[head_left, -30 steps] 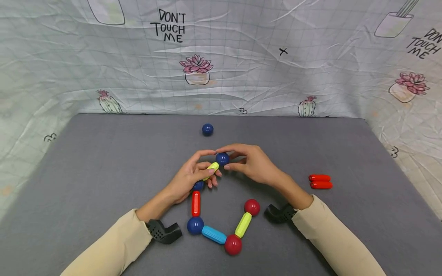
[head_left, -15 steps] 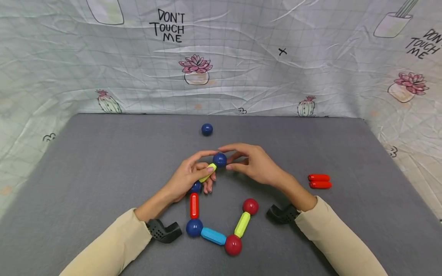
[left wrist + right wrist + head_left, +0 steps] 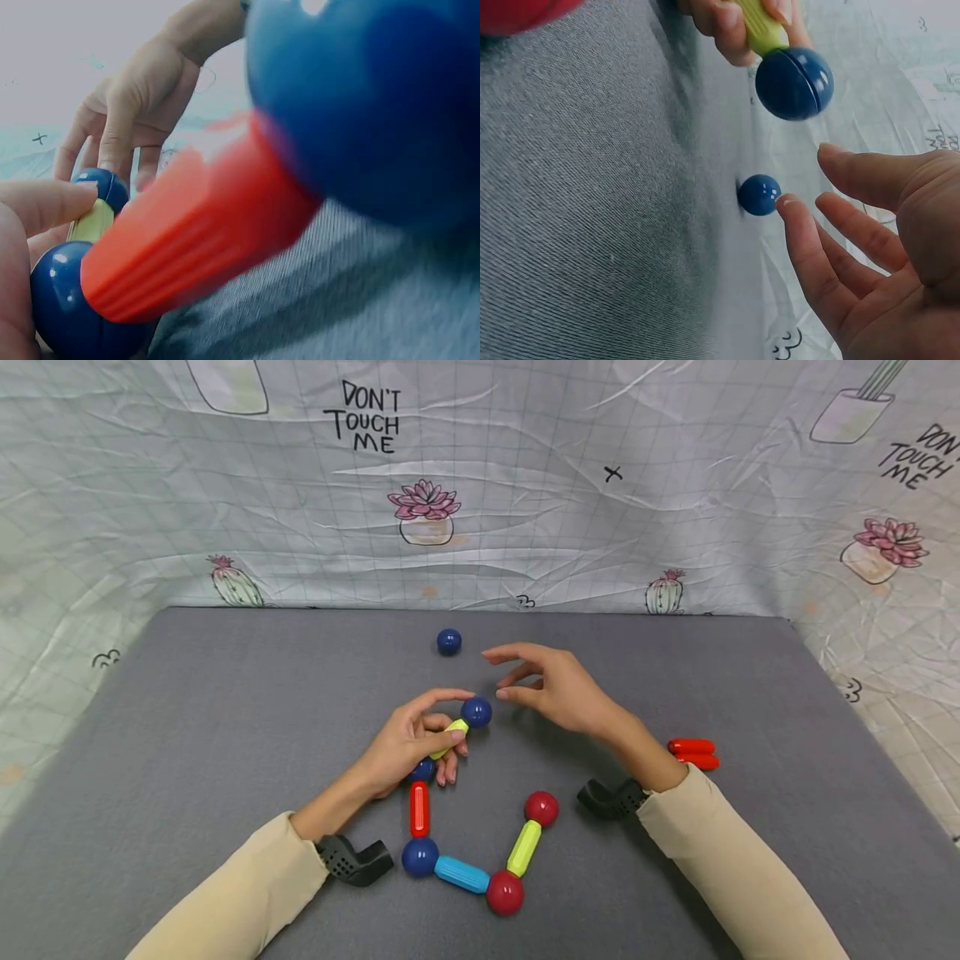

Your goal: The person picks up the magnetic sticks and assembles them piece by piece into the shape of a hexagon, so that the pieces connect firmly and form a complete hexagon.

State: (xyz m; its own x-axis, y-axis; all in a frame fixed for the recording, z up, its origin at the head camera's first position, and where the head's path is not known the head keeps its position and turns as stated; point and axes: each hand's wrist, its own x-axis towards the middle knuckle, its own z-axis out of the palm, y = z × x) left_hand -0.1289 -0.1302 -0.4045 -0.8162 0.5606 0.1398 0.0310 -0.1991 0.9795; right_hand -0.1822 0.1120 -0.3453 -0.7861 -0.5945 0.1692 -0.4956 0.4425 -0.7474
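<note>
My left hand [image 3: 416, 739] pinches a yellow-green rod [image 3: 454, 729] between thumb and fingers. At the rod's far end sits a blue ball [image 3: 476, 712], touched by the left index fingertip. A second blue ball [image 3: 422, 769] joins the near end, partly covered by the hand. From it the chain runs through a red rod [image 3: 419, 808], a blue ball [image 3: 420, 857], a light blue rod [image 3: 461, 874], a red ball [image 3: 505, 892] and a yellow-green rod [image 3: 523, 848] to a red ball [image 3: 542, 808]. My right hand [image 3: 562, 689] holds nothing, its fingers apart from the far-end ball.
A loose blue ball [image 3: 449, 642] lies near the back of the grey table [image 3: 300, 668]. Two red rods [image 3: 692, 753] lie side by side on the right, beside the right forearm. A printed cloth [image 3: 525, 527] hangs behind the table.
My right hand has let go of the blue ball at the rod's far end and moved back and up. The left hand and the chain have shifted slightly left and toward me.
</note>
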